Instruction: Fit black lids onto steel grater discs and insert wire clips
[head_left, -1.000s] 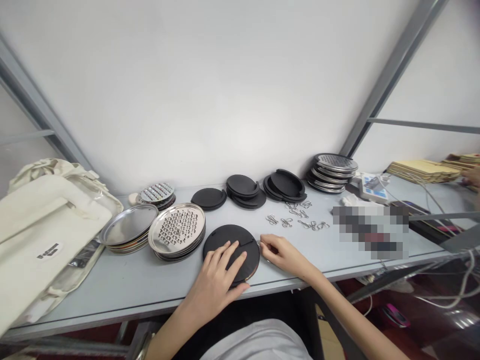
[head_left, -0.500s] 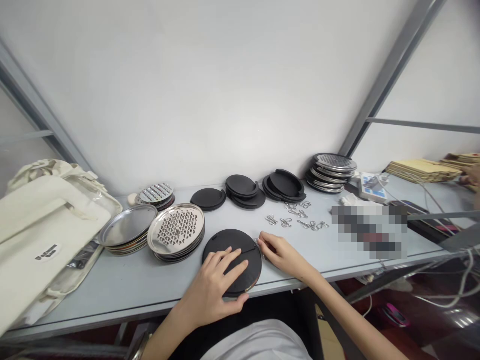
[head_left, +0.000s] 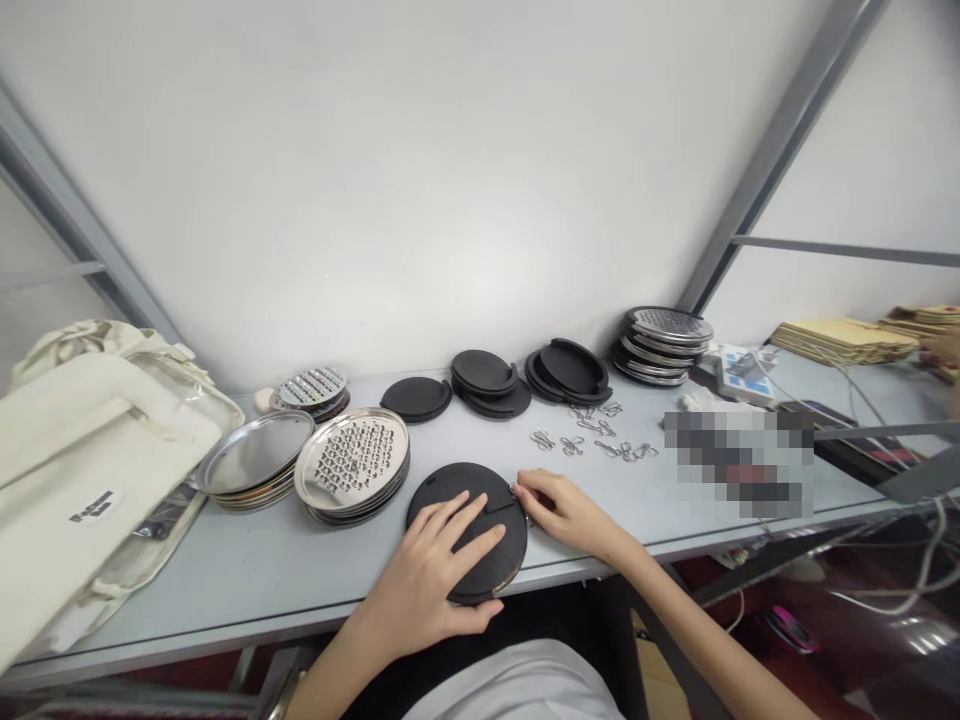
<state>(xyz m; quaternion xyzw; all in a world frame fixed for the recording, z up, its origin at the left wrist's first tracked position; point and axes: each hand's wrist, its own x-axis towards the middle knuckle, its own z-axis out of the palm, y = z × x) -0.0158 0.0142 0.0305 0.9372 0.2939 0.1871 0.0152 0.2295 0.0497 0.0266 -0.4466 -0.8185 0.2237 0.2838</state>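
A round black disc (head_left: 487, 555) lies near the table's front edge, a small flap-like outline on its top face. My left hand (head_left: 431, 570) rests on it with fingers spread, the thumb by its front rim. At the disc's right edge, my right hand (head_left: 551, 505) is closed in a pinch on a small metal clip (head_left: 514, 489), mostly hidden by the fingers. Several similar wire clips (head_left: 572, 445) are scattered behind that hand. To the left of the disc stands a stack of round metal plates (head_left: 360, 460), the top one perforated.
Black round holders (head_left: 484, 372) sit along the wall. More metal plates (head_left: 259, 450) stand left, beside cream bags (head_left: 112, 450). A tall stack of grater-like discs (head_left: 667, 345) is back right. Yellowish envelopes (head_left: 844, 340) and another person's hand (head_left: 941, 350) are far right.
The black disc has shifted slightly toward me and to the right, with my left hand on it. My right hand remains pinched at its edge, nearly in place.
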